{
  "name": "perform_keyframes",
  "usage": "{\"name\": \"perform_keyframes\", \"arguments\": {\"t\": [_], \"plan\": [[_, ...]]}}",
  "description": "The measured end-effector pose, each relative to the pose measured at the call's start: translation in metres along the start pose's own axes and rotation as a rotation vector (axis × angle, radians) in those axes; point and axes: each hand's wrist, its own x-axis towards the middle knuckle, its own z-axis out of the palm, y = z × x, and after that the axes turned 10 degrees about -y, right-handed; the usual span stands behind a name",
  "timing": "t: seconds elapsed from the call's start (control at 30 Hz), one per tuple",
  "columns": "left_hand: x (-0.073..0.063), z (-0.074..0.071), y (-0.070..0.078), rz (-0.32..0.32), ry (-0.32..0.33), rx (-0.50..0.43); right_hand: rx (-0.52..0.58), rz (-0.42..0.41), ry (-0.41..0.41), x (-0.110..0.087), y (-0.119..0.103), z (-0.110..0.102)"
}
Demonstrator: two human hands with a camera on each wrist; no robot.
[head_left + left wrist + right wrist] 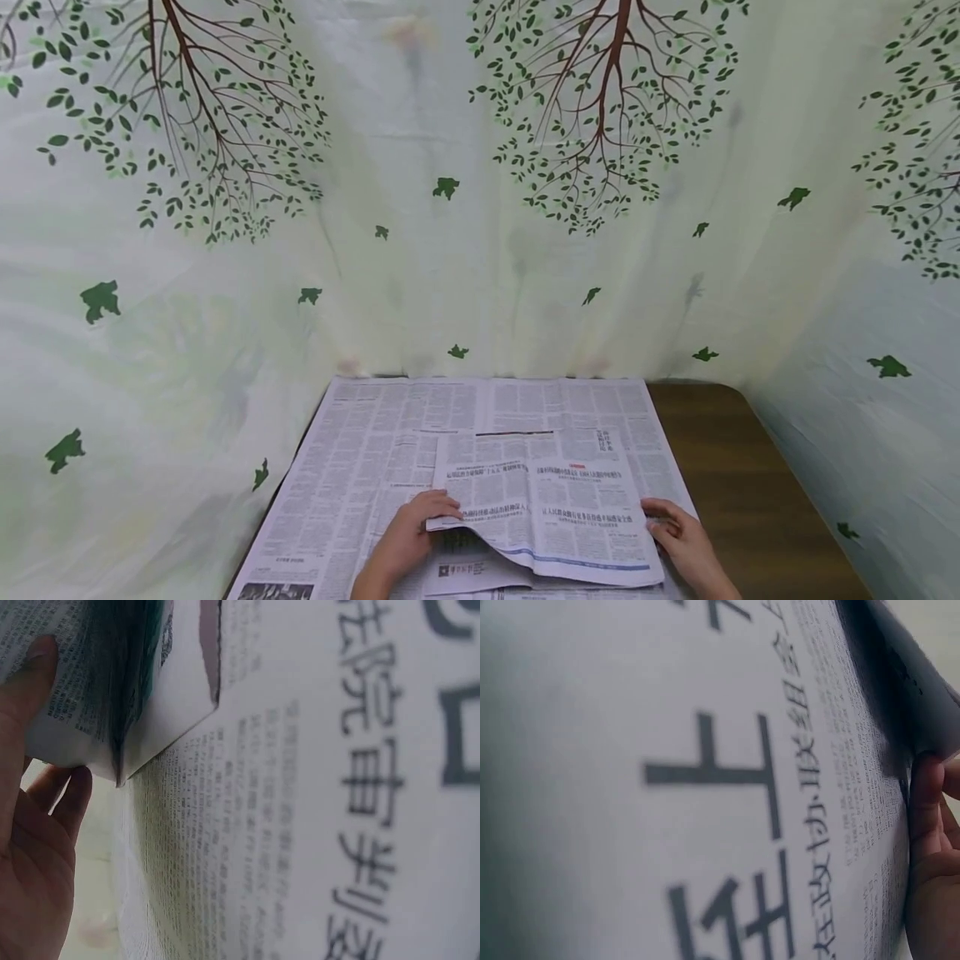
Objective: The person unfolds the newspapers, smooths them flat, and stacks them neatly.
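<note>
A folded newspaper [581, 492] lies on top of spread newspaper sheets, its lower left part lifted and bowed so that a lower layer [480, 575] shows. At its left edge my left hand [408, 533] pinches the raised paper. In the left wrist view the thumb of that hand [37, 825] lies on one face of the paper [71, 712], with fingers behind it. On the opposite side my right hand [686, 542] holds the right edge with bent fingers. The right wrist view shows this hand [934, 847] against a raised paper flap [922, 690], its grip partly hidden.
Spread newspaper sheets [360, 450] cover much of the table, with a printed photo [275, 592] at the lower left. Dark brown wood [742, 475] shows along the right side. A pale curtain [405, 275] with trees and leaves hangs behind and at both sides.
</note>
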Motion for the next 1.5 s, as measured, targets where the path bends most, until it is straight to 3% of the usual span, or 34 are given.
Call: {"name": "perform_keyframes", "arguments": {"t": [0.17,0.43,0.6,0.8,0.97,1.13,1.37,1.5], "plan": [[0.003,-0.001,-0.002,0.073,0.091,-0.036,-0.004,-0.041,-0.002,0.001,-0.001,0.0],[0.007,-0.003,0.003,0.045,0.168,-0.094,-0.06,-0.188,0.056,-0.003,0.003,0.004],[0.007,-0.008,0.009,-0.062,0.147,-0.166,-0.209,-0.35,0.05,-0.005,0.007,0.004],[0.008,-0.009,0.008,-0.099,0.122,-0.166,-0.328,-0.408,0.043,-0.001,0.0,0.007],[0.007,-0.008,0.009,-0.112,0.101,-0.159,-0.413,-0.586,0.137,0.004,-0.007,0.009],[0.004,-0.011,0.011,-0.114,0.135,-0.124,-0.438,-0.736,0.242,0.006,-0.011,0.006],[0.0,-0.019,0.015,-0.209,0.163,-0.098,-0.444,-0.742,0.311,0.006,-0.011,0.003],[-0.001,-0.02,0.015,-0.206,0.202,-0.065,-0.42,-0.696,0.323,0.004,-0.013,0.003]]}}
